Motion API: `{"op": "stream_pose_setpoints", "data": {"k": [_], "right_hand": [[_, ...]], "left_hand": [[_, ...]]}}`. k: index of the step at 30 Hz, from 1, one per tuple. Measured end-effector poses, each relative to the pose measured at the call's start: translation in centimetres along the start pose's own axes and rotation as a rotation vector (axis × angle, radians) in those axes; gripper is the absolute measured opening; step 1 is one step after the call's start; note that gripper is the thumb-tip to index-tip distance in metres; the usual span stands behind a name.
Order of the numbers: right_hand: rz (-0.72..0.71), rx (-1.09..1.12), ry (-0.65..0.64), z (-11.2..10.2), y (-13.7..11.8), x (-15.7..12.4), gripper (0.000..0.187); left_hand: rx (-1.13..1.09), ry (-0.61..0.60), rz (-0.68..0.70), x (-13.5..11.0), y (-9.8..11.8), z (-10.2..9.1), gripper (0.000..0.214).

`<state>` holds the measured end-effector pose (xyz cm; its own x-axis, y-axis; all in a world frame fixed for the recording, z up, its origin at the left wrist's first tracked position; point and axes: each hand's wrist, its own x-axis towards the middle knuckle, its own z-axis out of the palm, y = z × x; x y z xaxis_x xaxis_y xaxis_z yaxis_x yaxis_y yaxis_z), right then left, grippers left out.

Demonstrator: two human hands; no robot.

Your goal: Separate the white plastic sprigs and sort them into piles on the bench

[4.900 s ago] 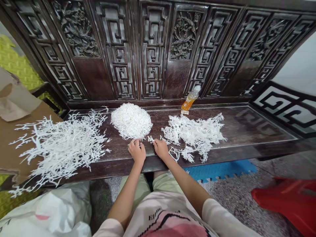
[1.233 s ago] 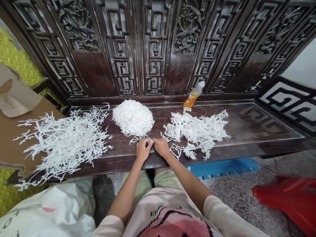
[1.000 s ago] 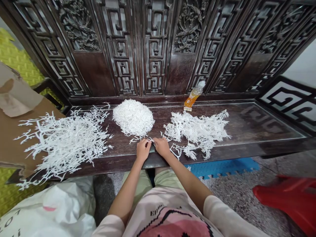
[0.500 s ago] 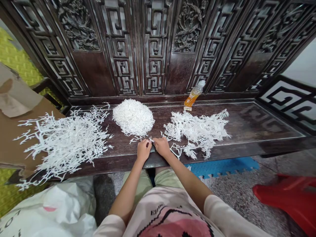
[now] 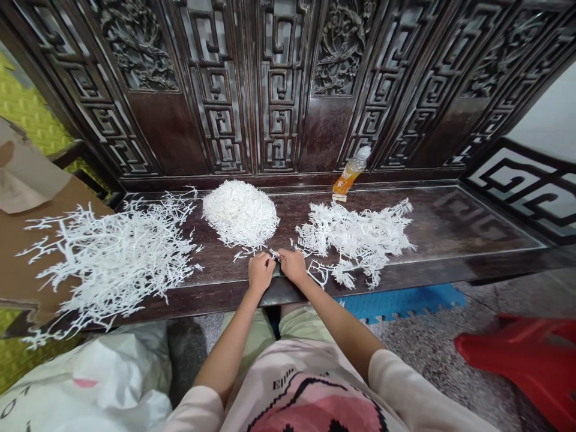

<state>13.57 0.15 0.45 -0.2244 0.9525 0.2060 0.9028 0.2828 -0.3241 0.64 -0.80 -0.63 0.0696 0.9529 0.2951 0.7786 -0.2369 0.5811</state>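
On the bench (image 5: pixel 441 225), a heap (image 5: pixel 240 213) lay between twigs (image 5: pixel 121 258), left, and fronds (image 5: pixel 355 234), right, a bottle (image 5: pixel 350 175) behind these, perhaps touching the backrest (image 5: pixel 326 138).

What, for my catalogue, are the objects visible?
branched pile: one, white, bench left
heap: one, white, bench middle
feathery pile: one, white, right of heap
scrap: one, white, between hands
bottle: one, orange-filled, bench back
pieces: count unclear, pale, bottle's base
bench: one, brown, centre
cardboard: some, brown, left
matting: some, yellow, left
mat: one, blue, below bench
bag: one, white, lower left
unclear object: one, red, lower right
left hand, right hand: two, bare, centre
shirt: one, pale pink, bottom
trousers: one, pale green, bottom
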Motion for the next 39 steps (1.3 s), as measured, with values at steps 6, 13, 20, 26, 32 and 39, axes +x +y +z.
{"op": "stream_pose_setpoints", "data": {"k": [6, 13, 20, 26, 32, 39], "right_hand": [[0.029, 0.001, -0.001, -0.5, -0.2, -0.1, 0.02], [0.065, 0.002, 0.027, -0.1, -0.3, -0.3, 0.02], [0.205, -0.088, 0.063, 0.2, 0.8, 0.5, 0.022], [-0.082, -0.066, 0.074, 0.3, 0.3, 0.2, 0.02], [-0.192, 0.002, 0.006, -0.4, 0.1, -0.1, 0.026], [-0.251, -0.013, -0.073, -1.1, -0.5, -0.4, 0.028]], "left_hand": [[-0.012, -0.015, -0.015, 0.1, 0.2, -0.1, 0.021], [-0.064, 0.025, -0.014, 0.0, 0.4, -0.1, 0.021], [-0.305, 0.41, -0.304, -0.9, -1.3, -0.2, 0.028], [-0.202, 0.332, -0.306, -0.2, -1.2, 0.1, 0.026], [-0.162, 0.309, -0.243, -0.5, -1.0, -0.4, 0.033], [-0.12, 0.084, -0.104, -0.6, 0.0, -1.0, 0.023]]}}
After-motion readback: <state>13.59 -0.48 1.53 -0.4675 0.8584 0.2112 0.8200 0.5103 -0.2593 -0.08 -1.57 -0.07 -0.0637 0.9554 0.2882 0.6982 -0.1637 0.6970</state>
